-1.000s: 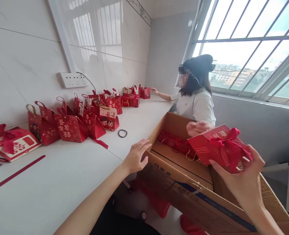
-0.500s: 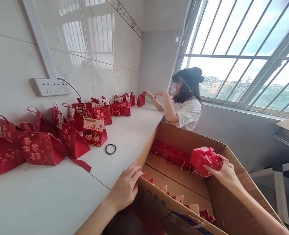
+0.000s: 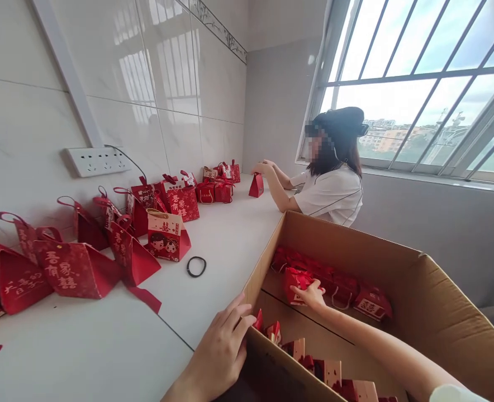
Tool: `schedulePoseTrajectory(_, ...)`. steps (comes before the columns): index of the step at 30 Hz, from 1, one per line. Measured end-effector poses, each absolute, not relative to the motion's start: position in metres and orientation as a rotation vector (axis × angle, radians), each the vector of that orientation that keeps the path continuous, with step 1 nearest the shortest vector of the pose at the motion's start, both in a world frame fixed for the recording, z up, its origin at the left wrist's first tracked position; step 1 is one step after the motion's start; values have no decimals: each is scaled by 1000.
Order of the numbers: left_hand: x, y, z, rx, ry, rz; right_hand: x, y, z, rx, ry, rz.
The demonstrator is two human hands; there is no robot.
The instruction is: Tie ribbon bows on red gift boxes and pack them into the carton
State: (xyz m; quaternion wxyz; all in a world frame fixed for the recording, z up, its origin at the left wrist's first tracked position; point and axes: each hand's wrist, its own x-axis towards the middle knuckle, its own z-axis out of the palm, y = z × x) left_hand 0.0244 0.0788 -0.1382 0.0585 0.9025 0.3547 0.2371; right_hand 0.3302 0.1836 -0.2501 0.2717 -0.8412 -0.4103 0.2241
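Note:
Down inside a large open cardboard box (image 3: 347,234), my right hand (image 3: 312,295) is closed on a red gift box (image 3: 295,282) with a bow. Its fingers cover part of the bow and the far side. Behind it, a row of red gift boxes (image 3: 339,282) lines the far wall, ending at the right with a red box bearing a pale printed panel (image 3: 371,302). My left hand (image 3: 226,340) grips the cardboard box's near left corner, fingers over the rim. More red and beige boxes (image 3: 328,368) stand along the near wall, partly hidden by the rim.
Several red handled gift boxes (image 3: 77,268) stand on the white table (image 3: 104,346) along the tiled wall. A black hair tie (image 3: 196,267) lies near them. Across the table, a person (image 3: 331,184) has hands at a small red box (image 3: 256,186). A power strip (image 3: 98,161) hangs on the wall.
My right hand has moved left and deeper into the cardboard box with a red gift box. The other person's hands have come together over the small red box. The view has shifted slightly.

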Motion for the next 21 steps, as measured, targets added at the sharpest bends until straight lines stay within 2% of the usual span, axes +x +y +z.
schedulePoseTrajectory(6, 26, 84, -141, 2855, 1051, 703, 290, 218, -281, -2308, -948, 658)
schedulePoseTrajectory(11, 28, 84, -142, 2880, 1045, 682, 279, 225, -295, -2238, -1133, 656)
schedulePoseTrajectory(21, 35, 82, -144, 2877, 1043, 885, 285, 233, -296, -2394, -1263, 561)
